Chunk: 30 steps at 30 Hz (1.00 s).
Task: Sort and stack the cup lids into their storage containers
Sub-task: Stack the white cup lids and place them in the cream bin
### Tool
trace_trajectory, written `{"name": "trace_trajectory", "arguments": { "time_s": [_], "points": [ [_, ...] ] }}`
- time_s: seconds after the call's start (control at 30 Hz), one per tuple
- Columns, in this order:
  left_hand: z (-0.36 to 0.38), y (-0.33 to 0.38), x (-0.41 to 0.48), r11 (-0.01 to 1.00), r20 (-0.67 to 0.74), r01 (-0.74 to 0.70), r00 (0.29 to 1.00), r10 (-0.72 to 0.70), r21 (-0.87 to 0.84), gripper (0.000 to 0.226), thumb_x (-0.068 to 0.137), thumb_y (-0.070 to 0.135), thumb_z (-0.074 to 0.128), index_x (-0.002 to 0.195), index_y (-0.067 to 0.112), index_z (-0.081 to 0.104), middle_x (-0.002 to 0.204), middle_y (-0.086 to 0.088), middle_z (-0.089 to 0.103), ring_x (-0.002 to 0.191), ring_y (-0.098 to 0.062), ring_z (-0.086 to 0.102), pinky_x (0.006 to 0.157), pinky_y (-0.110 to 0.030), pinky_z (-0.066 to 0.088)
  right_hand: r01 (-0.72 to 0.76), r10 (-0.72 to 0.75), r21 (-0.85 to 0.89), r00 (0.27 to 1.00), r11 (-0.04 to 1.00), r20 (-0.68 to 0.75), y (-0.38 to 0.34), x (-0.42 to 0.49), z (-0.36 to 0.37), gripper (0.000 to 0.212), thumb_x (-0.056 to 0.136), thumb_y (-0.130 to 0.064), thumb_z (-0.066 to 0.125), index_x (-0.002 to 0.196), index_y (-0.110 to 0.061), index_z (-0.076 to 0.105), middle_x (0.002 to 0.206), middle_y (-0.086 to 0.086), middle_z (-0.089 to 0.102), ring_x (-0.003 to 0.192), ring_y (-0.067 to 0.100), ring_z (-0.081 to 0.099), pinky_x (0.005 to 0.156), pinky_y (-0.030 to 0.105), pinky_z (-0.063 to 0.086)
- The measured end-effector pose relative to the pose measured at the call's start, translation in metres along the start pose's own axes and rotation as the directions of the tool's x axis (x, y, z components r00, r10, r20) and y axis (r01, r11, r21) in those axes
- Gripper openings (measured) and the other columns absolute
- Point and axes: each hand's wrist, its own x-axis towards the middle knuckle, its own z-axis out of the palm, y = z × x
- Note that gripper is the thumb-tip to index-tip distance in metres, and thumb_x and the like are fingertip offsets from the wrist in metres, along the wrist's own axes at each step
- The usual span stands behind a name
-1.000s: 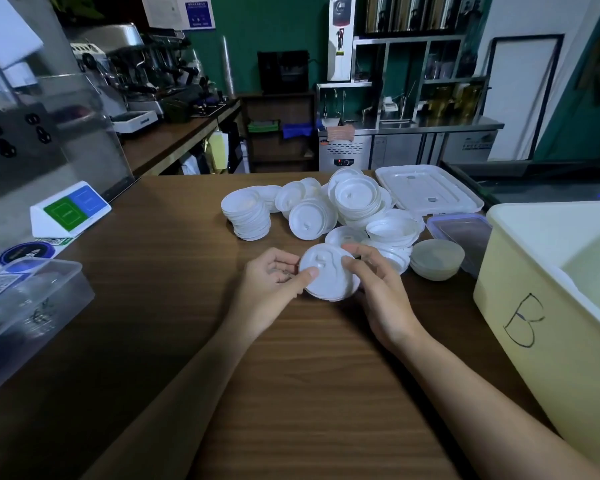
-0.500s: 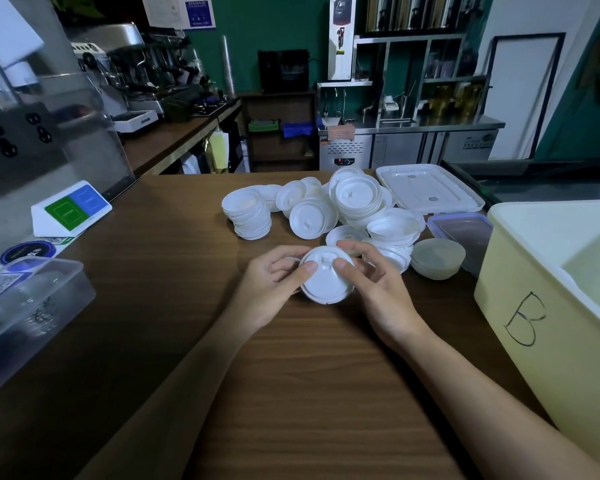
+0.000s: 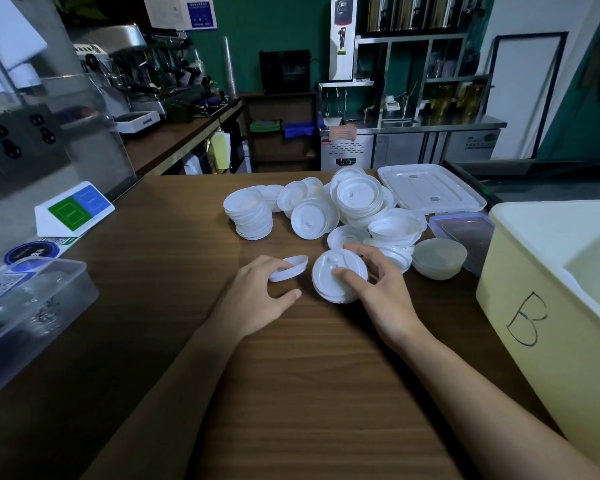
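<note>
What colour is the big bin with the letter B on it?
The bin is pale yellow; head view.

Dim indoor light. Dark green wall point(image 3: 250, 36) at back. Espresso machine point(image 3: 136, 60) on side counter point(image 3: 174, 140) left. Stainless undercounter fridge point(image 3: 413, 148) centre-back, metal shelving point(image 3: 426, 58) above. White dark-framed door point(image 3: 523, 95) right. Wood-grain counter point(image 3: 309, 375) in foreground.

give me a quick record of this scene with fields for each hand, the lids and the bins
left hand: pinches a small white lid, tilted
right hand: grips a stack of white lids, tops toward the camera
loose lids: heap of white lids behind both hands
bin: yellow bin marked B, at the right, open
other container: clear container at the left edge
surface: wooden table
</note>
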Motion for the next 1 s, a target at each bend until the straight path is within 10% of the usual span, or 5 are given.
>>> {"name": "trace_trajectory", "arguments": {
  "time_s": [0.2,0.33,0.63,0.83,1.0],
  "points": [
    [0.001,0.005,0.003,0.998,-0.127,0.012,0.992,-0.019,-0.062,0.020,0.093,0.021,0.073,0.076,0.014,0.065,0.069,0.003,0.059,0.066,-0.016,0.056,0.061,-0.034,0.044,-0.005,0.004,-0.003,1.000,1.000,-0.011,-0.001,0.000,0.000,0.033,0.091,-0.008,0.079,0.121,-0.019,0.070,0.116,-0.004,0.077,0.108,0.006,0.071,0.086,0.012,0.051],
    [-0.003,0.013,0.004,0.937,-0.145,0.101,0.977,-0.157,-0.333,0.003,0.090,0.021,0.077,0.093,0.019,0.078,0.087,0.011,0.074,0.082,-0.006,0.068,0.073,-0.019,0.050,0.005,-0.005,-0.026,1.000,1.000,-0.008,-0.001,-0.001,0.000,0.033,0.091,-0.009,0.080,0.121,-0.020,0.070,0.119,-0.005,0.076,0.109,0.006,0.070,0.089,0.013,0.051],
    [-0.011,0.036,0.004,0.443,0.057,0.164,0.968,-0.246,-0.882,0.036,0.092,-0.004,0.072,0.122,0.014,0.066,0.114,-0.009,0.077,0.107,-0.024,0.074,0.090,-0.045,0.062,-0.040,0.040,0.026,0.999,0.999,-0.010,0.005,0.003,-0.003,0.037,0.088,-0.010,0.085,0.119,-0.021,0.068,0.116,0.004,0.075,0.111,0.020,0.071,0.093,0.026,0.056],
    [-0.002,0.038,0.004,0.681,-0.040,0.167,0.960,-0.277,-0.713,0.024,0.088,0.011,0.081,0.110,0.013,0.073,0.099,0.001,0.079,0.085,-0.006,0.073,0.070,-0.018,0.055,-0.065,0.065,0.116,0.998,0.991,0.005,0.009,0.007,-0.002,0.042,0.078,-0.022,0.077,0.120,-0.024,0.073,0.118,0.005,0.077,0.119,0.029,0.069,0.109,0.047,0.052],
    [0.001,0.035,0.002,0.674,0.098,0.287,0.948,-0.304,-0.681,0.023,0.088,0.023,0.083,0.100,0.005,0.077,0.094,-0.015,0.077,0.067,-0.012,0.071,0.065,-0.022,0.059,-0.083,0.086,0.132,0.996,0.988,-0.024,0.012,0.009,-0.002,0.041,0.076,-0.027,0.076,0.117,-0.028,0.075,0.121,0.008,0.076,0.122,0.035,0.066,0.114,0.058,0.047]
  ]
}}
